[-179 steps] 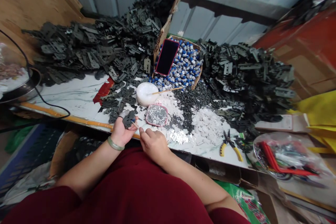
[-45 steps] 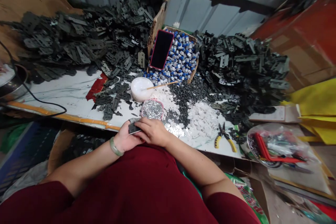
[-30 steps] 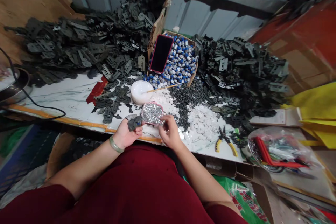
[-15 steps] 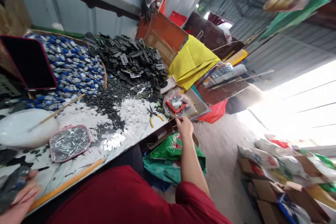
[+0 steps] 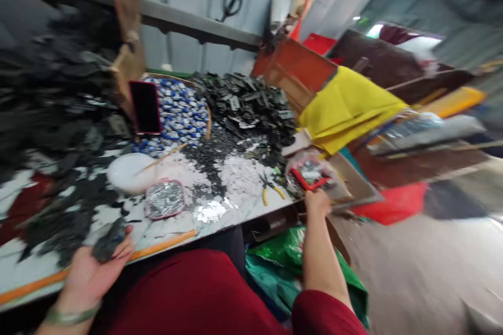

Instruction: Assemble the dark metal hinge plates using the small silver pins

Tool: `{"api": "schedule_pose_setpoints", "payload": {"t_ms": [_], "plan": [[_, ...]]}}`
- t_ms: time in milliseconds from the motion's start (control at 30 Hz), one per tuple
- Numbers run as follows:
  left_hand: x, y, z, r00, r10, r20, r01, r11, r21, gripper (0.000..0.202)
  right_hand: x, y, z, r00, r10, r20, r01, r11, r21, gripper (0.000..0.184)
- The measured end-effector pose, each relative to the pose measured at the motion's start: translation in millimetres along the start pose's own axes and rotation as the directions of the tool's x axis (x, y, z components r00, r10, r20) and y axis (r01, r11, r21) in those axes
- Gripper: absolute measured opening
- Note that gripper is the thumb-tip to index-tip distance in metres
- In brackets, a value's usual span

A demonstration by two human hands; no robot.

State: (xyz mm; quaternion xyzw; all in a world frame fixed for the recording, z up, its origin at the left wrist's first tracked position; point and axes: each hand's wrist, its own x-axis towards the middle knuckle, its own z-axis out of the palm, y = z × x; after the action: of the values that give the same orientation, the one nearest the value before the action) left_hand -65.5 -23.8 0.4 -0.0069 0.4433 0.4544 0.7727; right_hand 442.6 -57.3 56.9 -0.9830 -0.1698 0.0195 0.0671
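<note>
In my left hand, low on the left over the table edge, lies a dark plastic part, cradled between palm and curled fingers. My right hand reaches out to the table's right corner, fingers bent and pressed together just below a clear round tub. Whether it touches the tub or grips something small is hidden. A red tool with an angled handle rests in that tub. Yellow-handled pliers lie spread to the left of it. A pink-rimmed tray of small metal pins stands mid-table.
Blue-and-white small parts fill a box behind a phone. Black plastic parts are heaped at the back, more at left. A white bowl-like object carries a thin stick. Green bags hang below the table edge.
The view has swung left, so the table's left heap now shows and everything sits further right. My left hand has come fully into view with the dark part; my right hand stays by the tub.
</note>
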Motion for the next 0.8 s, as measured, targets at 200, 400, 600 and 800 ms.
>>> {"api": "schedule_pose_setpoints", "payload": {"t_ms": [200,400,600,800], "plan": [[-3,-5,28.7,0.993,0.109,-0.053,-0.114,0.986,-0.118,0.032,9,3,15,0.920,0.138,-0.366,0.004,0.933,0.360,0.042],[2,-4,31.9,0.991,0.127,-0.041,-0.131,0.983,-0.131,0.024,-67,-60,39,0.674,-0.480,-0.562,0.717,0.609,0.340,0.032],[4,-13,41.0,0.987,0.160,-0.032,-0.162,0.980,-0.117,0.022,-252,-145,61,-0.303,-0.878,-0.372,0.776,-0.454,0.439,0.042],[8,-22,39.6,0.965,0.246,-0.084,-0.258,0.950,-0.177,0.016,-308,-160,79,-0.406,-0.862,-0.303,0.786,-0.498,0.365,0.038]]}}
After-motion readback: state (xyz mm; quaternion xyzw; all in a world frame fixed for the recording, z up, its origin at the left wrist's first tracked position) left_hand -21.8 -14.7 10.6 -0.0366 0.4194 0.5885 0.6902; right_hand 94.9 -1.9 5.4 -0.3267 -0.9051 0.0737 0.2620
